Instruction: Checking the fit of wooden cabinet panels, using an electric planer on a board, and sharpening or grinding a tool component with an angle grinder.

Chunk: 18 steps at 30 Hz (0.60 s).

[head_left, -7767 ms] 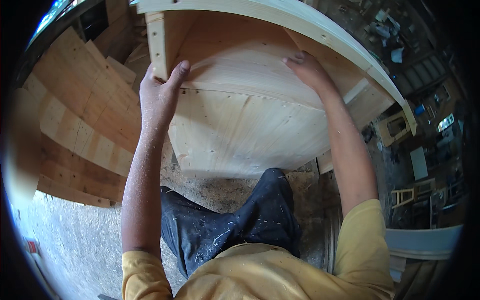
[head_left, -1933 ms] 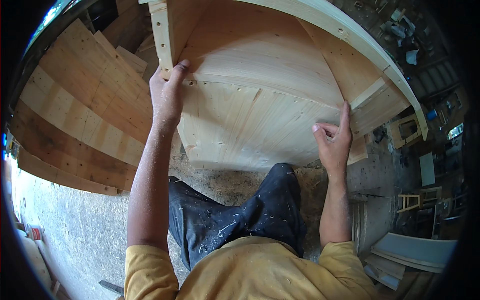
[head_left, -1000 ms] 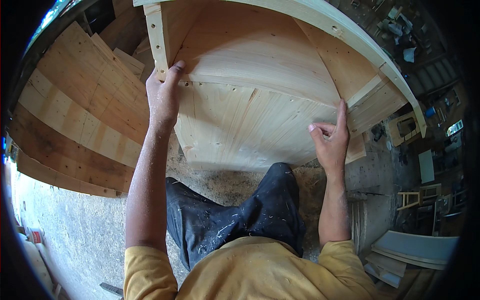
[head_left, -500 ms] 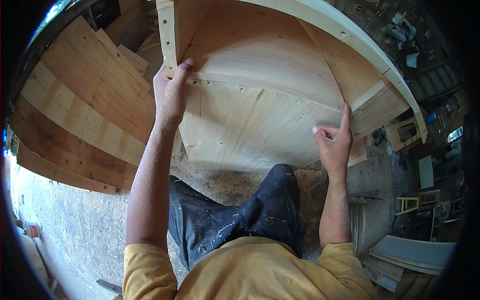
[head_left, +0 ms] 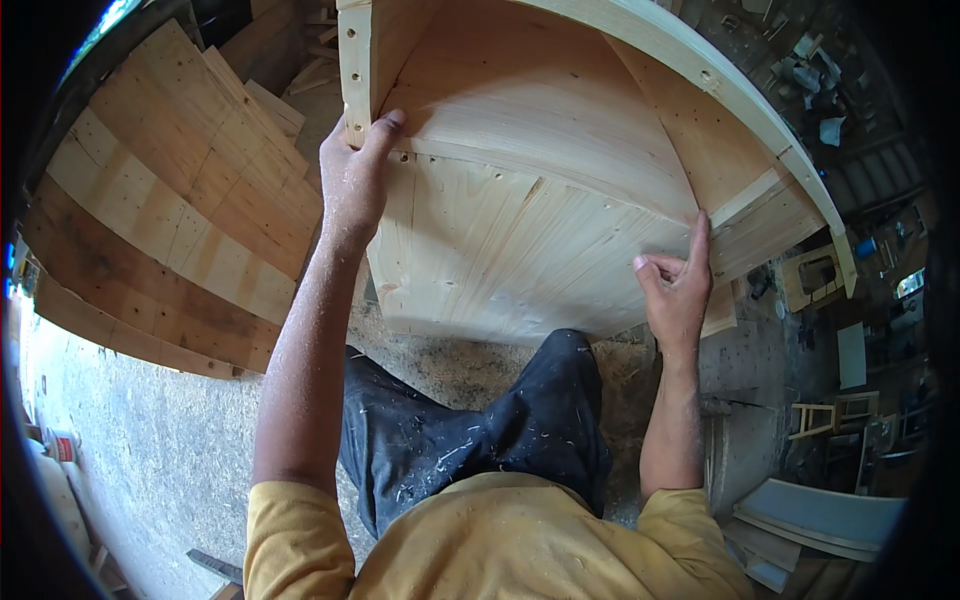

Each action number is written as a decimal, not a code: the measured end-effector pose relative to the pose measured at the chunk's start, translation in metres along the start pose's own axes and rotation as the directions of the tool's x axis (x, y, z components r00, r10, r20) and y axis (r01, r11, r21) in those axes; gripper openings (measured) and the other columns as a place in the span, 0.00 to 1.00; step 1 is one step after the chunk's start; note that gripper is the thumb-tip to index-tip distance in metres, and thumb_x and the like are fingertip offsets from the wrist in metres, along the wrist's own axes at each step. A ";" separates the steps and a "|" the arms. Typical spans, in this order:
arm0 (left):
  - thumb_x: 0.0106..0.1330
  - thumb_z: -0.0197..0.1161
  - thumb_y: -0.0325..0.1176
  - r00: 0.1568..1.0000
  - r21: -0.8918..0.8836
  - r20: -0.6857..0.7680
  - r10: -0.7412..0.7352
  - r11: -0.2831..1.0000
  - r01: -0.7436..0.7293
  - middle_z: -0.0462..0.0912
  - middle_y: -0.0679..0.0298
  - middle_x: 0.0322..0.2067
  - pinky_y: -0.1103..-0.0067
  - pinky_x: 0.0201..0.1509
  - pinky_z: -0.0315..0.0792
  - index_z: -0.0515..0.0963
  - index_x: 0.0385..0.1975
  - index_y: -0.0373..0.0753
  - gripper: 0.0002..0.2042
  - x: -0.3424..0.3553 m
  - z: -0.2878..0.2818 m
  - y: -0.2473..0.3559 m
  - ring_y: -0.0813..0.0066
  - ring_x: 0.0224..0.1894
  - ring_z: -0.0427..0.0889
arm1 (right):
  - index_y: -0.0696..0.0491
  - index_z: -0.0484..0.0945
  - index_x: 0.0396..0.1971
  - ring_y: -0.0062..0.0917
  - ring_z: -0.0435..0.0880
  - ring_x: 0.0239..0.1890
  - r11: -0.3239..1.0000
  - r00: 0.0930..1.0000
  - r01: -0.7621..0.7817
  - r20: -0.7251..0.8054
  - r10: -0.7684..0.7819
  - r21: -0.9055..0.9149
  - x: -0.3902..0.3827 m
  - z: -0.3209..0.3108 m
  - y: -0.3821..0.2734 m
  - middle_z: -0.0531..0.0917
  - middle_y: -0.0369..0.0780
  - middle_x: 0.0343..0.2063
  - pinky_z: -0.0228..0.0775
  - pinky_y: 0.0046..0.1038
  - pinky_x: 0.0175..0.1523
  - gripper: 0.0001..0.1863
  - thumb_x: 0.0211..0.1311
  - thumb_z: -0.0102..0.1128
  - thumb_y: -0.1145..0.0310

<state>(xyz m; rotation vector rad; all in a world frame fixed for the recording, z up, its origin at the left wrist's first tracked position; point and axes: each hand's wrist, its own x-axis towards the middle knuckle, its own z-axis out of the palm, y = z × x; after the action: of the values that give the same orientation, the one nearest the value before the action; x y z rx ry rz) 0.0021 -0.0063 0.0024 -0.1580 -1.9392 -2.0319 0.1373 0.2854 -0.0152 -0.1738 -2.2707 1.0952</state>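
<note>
A pale wooden cabinet (head_left: 480, 240) with a curved front rail (head_left: 705, 75) stands before me, its inside facing up toward me. My left hand (head_left: 358, 175) grips its left corner, wrapped round the lower end of an upright post (head_left: 355, 70) with a row of screw holes. The left thumb lies over the inner edge of the board. At the right, my right hand (head_left: 682, 290) rests against the near panel, index finger stretched out to the corner by a slanting divider (head_left: 660, 100). Its thumb and other fingers are bent, with nothing visible in them.
A large curved wooden piece (head_left: 170, 200) made of several strips stands close on the left. My knees in dark, dusty trousers (head_left: 480, 430) are below the cabinet. On the right lie stacked boards (head_left: 815, 515) and a small wooden frame (head_left: 812, 420). Sawdust covers the floor (head_left: 180, 450).
The cabinet and both hands appear slightly farther right in the picture. Both hands keep the same grip and pose on the wood.
</note>
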 end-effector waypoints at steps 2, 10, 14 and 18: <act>0.57 0.59 0.43 1.000 0.001 0.006 0.005 1.000 -0.005 0.77 0.64 0.30 0.81 0.41 0.67 0.75 0.39 0.32 0.19 0.000 0.000 0.000 0.80 0.32 0.72 | 0.63 0.44 0.64 0.24 0.81 0.32 1.000 1.000 -0.017 0.013 0.017 0.006 0.000 0.000 -0.001 0.76 0.50 0.42 0.75 0.21 0.34 0.46 0.48 0.62 0.80; 0.57 0.59 0.43 1.000 -0.022 0.016 0.006 1.000 -0.005 0.77 0.64 0.30 0.81 0.41 0.67 0.75 0.40 0.32 0.19 0.002 0.000 -0.001 0.79 0.33 0.72 | 0.63 0.44 0.64 0.25 0.81 0.32 1.000 1.000 -0.003 0.005 0.003 0.004 0.001 0.001 -0.003 0.78 0.48 0.37 0.74 0.21 0.34 0.46 0.47 0.63 0.79; 0.56 0.59 0.43 1.000 -0.022 0.016 0.014 1.000 -0.013 0.77 0.65 0.30 0.81 0.40 0.67 0.75 0.40 0.32 0.19 0.001 0.000 -0.001 0.79 0.32 0.73 | 0.63 0.44 0.64 0.24 0.81 0.32 1.000 1.000 -0.005 0.011 0.005 0.008 0.001 0.001 -0.001 0.78 0.49 0.37 0.74 0.21 0.34 0.46 0.48 0.63 0.79; 0.56 0.59 0.43 1.000 -0.027 0.016 0.025 0.999 -0.024 0.77 0.65 0.29 0.81 0.40 0.67 0.75 0.40 0.32 0.19 0.002 -0.002 0.000 0.80 0.32 0.73 | 0.64 0.43 0.64 0.24 0.81 0.32 1.000 1.000 0.003 0.009 -0.003 0.013 0.000 0.002 -0.002 0.78 0.49 0.37 0.74 0.21 0.34 0.46 0.48 0.63 0.79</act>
<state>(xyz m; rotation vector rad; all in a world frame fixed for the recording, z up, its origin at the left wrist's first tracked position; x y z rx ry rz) 0.0007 -0.0085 0.0024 -0.2043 -1.9104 -2.0478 0.1364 0.2823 -0.0147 -0.1604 -2.2711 1.1107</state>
